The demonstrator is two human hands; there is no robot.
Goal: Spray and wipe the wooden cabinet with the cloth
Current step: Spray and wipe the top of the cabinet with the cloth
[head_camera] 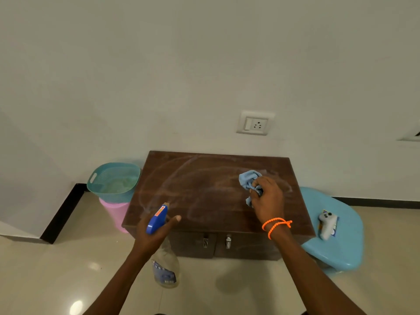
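Note:
A low dark wooden cabinet (200,192) stands against the white wall, its top streaked with pale wet smears. My right hand (269,200) is on the right part of the top, closed on a bunched light blue cloth (250,179) that pokes out beyond my fingers. My left hand (154,233) holds a spray bottle (159,220) by its blue trigger head at the cabinet's front left corner. The nozzle points over the top, and the clear body hangs below my palm in front of the cabinet.
A teal basket (113,178) sits on a pink bin (116,212) left of the cabinet. On the right a light blue plastic stool (343,246) carries a grey game controller (327,225). A wall socket (255,123) is above. Glossy tiled floor lies in front.

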